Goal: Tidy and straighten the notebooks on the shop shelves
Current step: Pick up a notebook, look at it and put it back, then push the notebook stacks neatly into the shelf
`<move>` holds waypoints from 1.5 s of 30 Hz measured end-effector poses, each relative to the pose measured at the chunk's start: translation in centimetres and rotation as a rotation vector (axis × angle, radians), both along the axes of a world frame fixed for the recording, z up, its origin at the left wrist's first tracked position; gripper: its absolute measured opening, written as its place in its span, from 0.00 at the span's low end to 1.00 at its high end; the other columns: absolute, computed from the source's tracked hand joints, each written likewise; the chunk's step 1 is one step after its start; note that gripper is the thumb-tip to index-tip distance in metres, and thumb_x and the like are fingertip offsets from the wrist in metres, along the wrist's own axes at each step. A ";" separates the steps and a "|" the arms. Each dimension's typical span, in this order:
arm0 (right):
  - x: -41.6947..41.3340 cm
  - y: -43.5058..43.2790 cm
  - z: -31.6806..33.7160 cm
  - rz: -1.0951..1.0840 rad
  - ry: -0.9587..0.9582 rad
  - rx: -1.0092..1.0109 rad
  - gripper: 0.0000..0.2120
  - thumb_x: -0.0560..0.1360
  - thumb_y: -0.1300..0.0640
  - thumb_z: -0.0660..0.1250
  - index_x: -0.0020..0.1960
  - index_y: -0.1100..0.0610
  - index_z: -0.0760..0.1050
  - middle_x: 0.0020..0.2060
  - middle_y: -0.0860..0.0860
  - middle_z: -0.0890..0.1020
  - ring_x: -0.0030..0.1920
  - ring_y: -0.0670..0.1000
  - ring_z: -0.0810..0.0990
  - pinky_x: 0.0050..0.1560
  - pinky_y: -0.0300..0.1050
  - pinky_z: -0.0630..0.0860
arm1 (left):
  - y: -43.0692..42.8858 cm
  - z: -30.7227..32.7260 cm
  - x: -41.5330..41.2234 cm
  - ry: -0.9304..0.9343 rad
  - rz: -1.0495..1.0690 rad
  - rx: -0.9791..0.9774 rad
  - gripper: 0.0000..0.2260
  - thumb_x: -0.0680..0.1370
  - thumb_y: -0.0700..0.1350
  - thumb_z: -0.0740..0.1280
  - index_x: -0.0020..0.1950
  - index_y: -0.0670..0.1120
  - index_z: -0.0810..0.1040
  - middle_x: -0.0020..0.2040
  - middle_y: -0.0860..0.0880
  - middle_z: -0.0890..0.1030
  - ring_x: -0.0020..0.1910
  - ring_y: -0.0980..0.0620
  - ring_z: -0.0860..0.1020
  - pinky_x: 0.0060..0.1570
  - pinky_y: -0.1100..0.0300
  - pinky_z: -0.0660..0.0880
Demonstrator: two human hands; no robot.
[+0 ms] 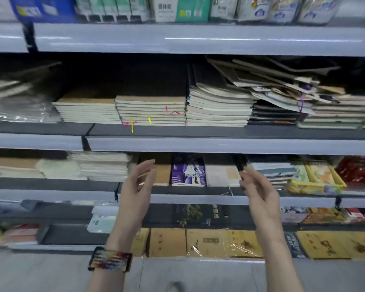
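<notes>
Left grip [135, 186] at 7 o'clock, right grip [259, 190] at 5 o'clock. Both released, fingers loosely spread, holding nothing, palms facing each other in front of the lower shelf [198, 199]. Wristband [110, 259] on the left wrist.

6 o'clock, between the grips: purple notebook [188, 171] lies flat, cover up, long axis front-to-back, square to the shelf edge. Kraft notebook [161, 175] is just beside it at its 9 o'clock and pale notebook [221, 173] at its 3 o'clock, both lying the same way. Left fingertips overlap the kraft notebook in view; can't tell if they touch.

Middle shelf [219, 145]: kraft stack [86, 111], ribbon stack [152, 111] and tall stack [217, 108] lie flat side by side, page edges facing out. Black stack [272, 118] is next, toward 3 o'clock.

1 o'clock: heap [268, 81] of loose notebooks, fanned and askew, tilted, low end resting over the black stack.

4 o'clock: yellow tray [316, 185] on the lower shelf.
</notes>
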State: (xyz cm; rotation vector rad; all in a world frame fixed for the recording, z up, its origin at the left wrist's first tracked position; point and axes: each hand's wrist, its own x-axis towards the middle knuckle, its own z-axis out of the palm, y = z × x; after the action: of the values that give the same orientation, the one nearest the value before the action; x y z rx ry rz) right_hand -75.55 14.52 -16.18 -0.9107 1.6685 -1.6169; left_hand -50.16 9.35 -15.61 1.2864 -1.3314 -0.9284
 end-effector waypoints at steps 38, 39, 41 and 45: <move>36.1 -7.3 8.4 0.253 0.085 -0.124 0.11 0.81 0.55 0.65 0.60 0.43 0.79 0.54 0.39 0.84 0.59 0.40 0.79 0.68 0.51 0.73 | 0.4 7.8 38.2 0.156 0.327 -0.105 0.09 0.80 0.51 0.66 0.60 0.59 0.79 0.58 0.58 0.82 0.56 0.62 0.79 0.57 0.55 0.75; 37.4 -7.6 8.4 0.243 0.086 -0.125 0.11 0.81 0.55 0.64 0.59 0.42 0.79 0.54 0.40 0.84 0.60 0.42 0.79 0.68 0.52 0.73 | 0.0 7.8 39.5 0.152 0.322 -0.105 0.10 0.80 0.51 0.66 0.61 0.59 0.79 0.58 0.58 0.82 0.57 0.62 0.79 0.59 0.55 0.75; 39.8 -8.1 8.4 0.229 0.081 -0.131 0.11 0.81 0.55 0.64 0.58 0.41 0.79 0.55 0.41 0.84 0.60 0.44 0.80 0.68 0.54 0.73 | -0.7 7.7 41.8 0.144 0.308 -0.101 0.10 0.80 0.51 0.66 0.61 0.58 0.79 0.58 0.58 0.81 0.58 0.60 0.79 0.61 0.53 0.75; 43.8 -8.8 7.9 0.220 0.072 -0.134 0.11 0.81 0.54 0.65 0.60 0.44 0.79 0.55 0.41 0.84 0.61 0.46 0.80 0.68 0.57 0.73 | -1.5 7.5 45.7 0.146 0.288 -0.093 0.10 0.80 0.52 0.65 0.61 0.57 0.79 0.58 0.58 0.82 0.59 0.59 0.79 0.62 0.52 0.75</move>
State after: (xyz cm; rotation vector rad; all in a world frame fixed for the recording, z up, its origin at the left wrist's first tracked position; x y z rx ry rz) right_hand -31.75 5.70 -8.26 -1.1886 1.4628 -1.5752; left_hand -4.46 7.80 -8.09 1.2730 -1.0318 -0.7356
